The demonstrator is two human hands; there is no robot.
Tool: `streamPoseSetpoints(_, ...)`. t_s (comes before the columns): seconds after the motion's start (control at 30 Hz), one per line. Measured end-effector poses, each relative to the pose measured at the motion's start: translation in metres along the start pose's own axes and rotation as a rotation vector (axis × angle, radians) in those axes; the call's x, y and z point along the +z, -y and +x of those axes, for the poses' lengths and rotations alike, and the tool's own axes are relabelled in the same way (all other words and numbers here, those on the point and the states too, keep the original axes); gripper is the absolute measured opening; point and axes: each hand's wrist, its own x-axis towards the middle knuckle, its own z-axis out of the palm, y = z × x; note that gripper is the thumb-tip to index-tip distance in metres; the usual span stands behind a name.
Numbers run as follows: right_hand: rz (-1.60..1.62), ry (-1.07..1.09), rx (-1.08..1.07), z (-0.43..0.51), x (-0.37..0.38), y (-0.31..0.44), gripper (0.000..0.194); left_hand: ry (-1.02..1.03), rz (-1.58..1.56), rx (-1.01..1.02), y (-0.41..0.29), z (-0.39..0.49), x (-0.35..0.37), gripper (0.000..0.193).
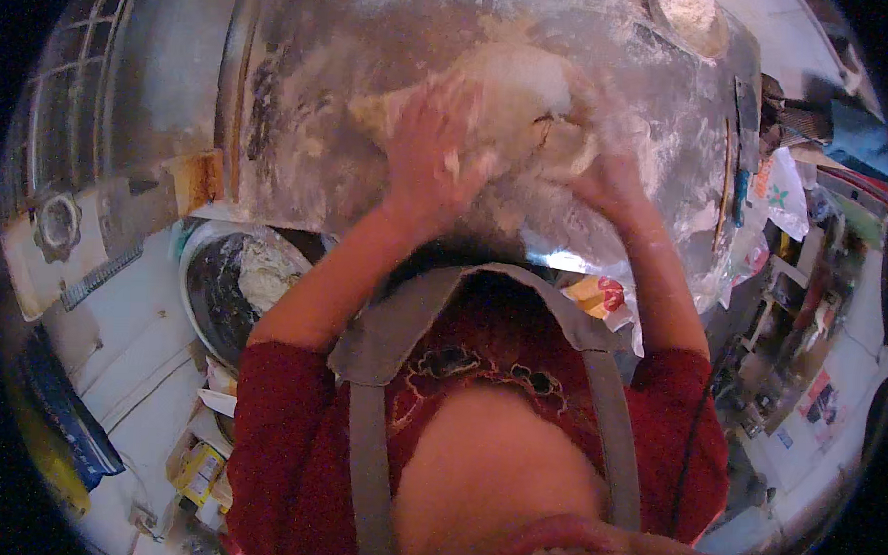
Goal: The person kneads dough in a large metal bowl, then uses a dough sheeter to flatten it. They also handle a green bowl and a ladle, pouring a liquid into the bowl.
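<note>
A pale, soft lump of dough (520, 78) lies on a flour-dusted worktop (308, 170) in front of me. My left hand (437, 145) rests flat against the dough's left part, palm down, with the thumb pointing right. At the dough's right edge is my right hand (615, 173), blurred by motion. Its fingers are too smeared to show whether they grip the dough. A dark crack or fold runs through the dough between the hands. Flour streaks cover the worktop around it.
A container of flour (691, 22) stands at the far right. Along the right edge lies a tool with a teal handle (741, 198), near plastic bags (781, 194). Below the worktop's left front is a large bowl (212, 306) with a pale doughy mass (268, 271) inside.
</note>
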Motion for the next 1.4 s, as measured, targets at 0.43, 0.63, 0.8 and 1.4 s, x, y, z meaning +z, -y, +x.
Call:
streamPoseSetpoints(0.43,-0.344,-0.009,0.085,0.182,0.087,-0.088,0.093,0.048,0.255,-0.378,0.148,0.112,0.068,0.064)
streamPoseSetpoints(0.63,0.145,0.272,0.280,0.204,0.052,-0.067,0.073,0.326,0.025,-0.599,0.152,0.158,0.028,0.059)
streamPoseSetpoints(0.8,0.029,0.494,0.118,0.188,0.019,-0.096,0.082,0.504,-0.021,-0.610,0.142,0.146,0.011,0.056)
streamPoseSetpoints(1.4,-0.328,-0.063,-0.141,0.022,0.087,-0.023,0.071,-0.130,-0.015,-0.038,0.115,0.008,0.084,0.054)
